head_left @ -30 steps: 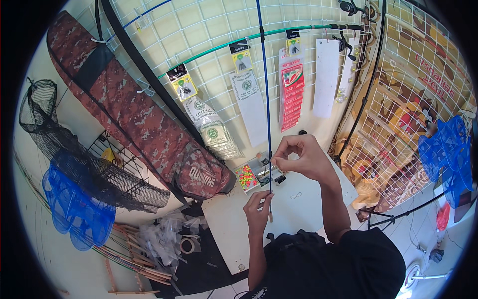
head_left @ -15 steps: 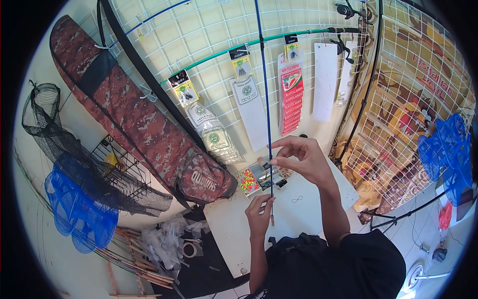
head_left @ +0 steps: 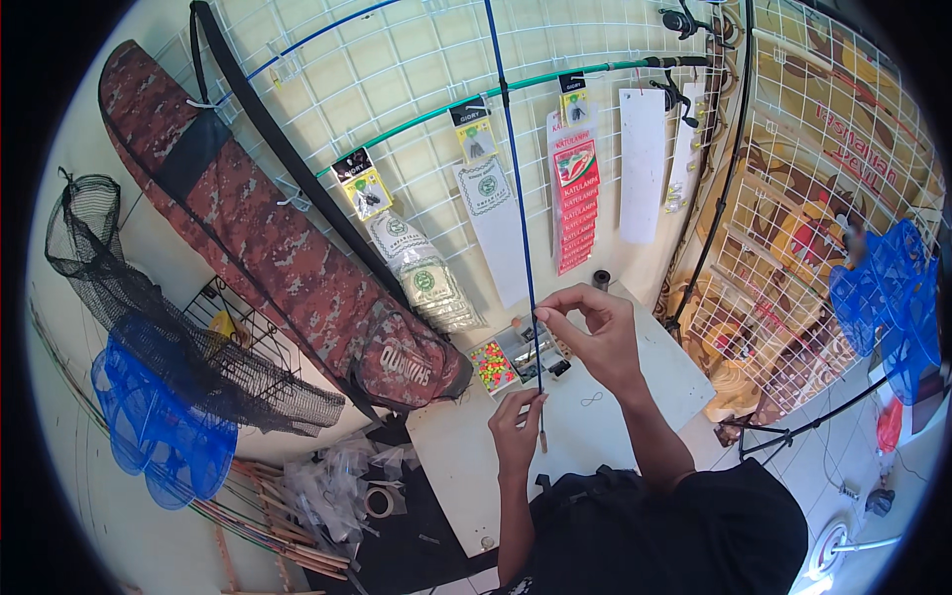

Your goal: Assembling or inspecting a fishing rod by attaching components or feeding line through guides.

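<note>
A slim dark blue fishing rod (head_left: pixel 519 188) stands nearly upright in front of me, leaning a little left toward its top, which runs out of view. Near its lower end, my left hand (head_left: pixel 516 428) is closed around it, thumb and fingertips pinched together. A short brownish tip sticks out below that grip. Higher up, my right hand (head_left: pixel 601 335) pinches the rod between thumb and forefinger. Behind the rod, on the white tabletop (head_left: pixel 585 466), lies a compartment box (head_left: pixel 493 363) with bright coloured beads and small dark parts. A thin loop of line (head_left: pixel 591 400) lies beside my right forearm.
A camouflage rod bag (head_left: pixel 268 238) and a black net (head_left: pixel 188 327) hang at the left. White wire racks hold a green rod (head_left: pixel 476 102), reels and packets (head_left: pixel 575 198). Blue nets (head_left: pixel 883 297) hang at the right. A tape roll (head_left: pixel 379 502) sits left of the table.
My right thumb and forefinger have closed onto the rod and sit slightly lower. The rod's upper part has tilted to the left. My left hand stays at the lower end.
</note>
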A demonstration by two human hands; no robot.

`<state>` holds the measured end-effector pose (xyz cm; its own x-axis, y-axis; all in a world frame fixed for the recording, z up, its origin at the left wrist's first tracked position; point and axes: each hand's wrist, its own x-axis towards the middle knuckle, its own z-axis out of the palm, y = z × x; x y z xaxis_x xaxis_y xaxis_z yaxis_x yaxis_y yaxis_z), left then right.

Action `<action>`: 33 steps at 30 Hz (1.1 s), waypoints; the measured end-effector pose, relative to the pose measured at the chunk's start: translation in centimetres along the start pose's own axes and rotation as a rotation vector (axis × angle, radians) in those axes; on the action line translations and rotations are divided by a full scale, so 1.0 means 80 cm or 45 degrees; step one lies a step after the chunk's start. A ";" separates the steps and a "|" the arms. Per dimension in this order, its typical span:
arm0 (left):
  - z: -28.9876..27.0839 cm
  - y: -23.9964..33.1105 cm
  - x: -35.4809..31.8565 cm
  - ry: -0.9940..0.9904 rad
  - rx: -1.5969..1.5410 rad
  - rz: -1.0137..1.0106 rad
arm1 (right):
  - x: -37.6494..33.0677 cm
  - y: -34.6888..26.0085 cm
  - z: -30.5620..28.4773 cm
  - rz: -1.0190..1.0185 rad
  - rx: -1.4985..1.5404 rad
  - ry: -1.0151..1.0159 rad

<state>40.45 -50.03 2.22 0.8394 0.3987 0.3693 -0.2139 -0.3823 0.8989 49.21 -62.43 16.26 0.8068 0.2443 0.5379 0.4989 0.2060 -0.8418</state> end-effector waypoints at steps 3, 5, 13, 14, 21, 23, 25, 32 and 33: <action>0.000 -0.001 0.000 0.003 0.003 0.008 | 0.001 0.002 0.003 0.041 0.042 -0.006; -0.002 0.001 -0.001 0.014 -0.005 0.022 | 0.002 -0.001 0.003 0.026 0.072 -0.040; -0.033 0.028 0.002 0.146 0.122 0.049 | 0.021 -0.047 -0.011 -0.112 0.426 0.010; -0.038 0.032 0.002 0.164 0.141 0.071 | 0.023 -0.054 -0.013 -0.143 0.425 0.046; -0.062 0.003 -0.012 0.224 0.353 0.138 | 0.033 -0.052 -0.037 -0.248 0.598 0.199; -0.069 -0.009 -0.022 0.229 0.382 0.124 | 0.032 -0.044 -0.040 -0.205 0.610 0.220; -0.076 -0.016 -0.032 0.216 0.481 0.111 | 0.030 -0.041 -0.041 -0.159 0.617 0.244; -0.080 -0.029 -0.062 0.145 0.558 0.047 | 0.021 -0.019 -0.050 -0.057 0.627 0.294; -0.079 -0.034 -0.066 0.138 0.551 0.029 | 0.019 -0.013 -0.053 -0.050 0.627 0.302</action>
<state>33.42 -45.81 -0.68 0.7746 0.4625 0.4314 0.0162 -0.6964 0.7175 51.23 -66.33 17.74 0.8682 0.0190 0.4958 0.3689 0.6436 -0.6706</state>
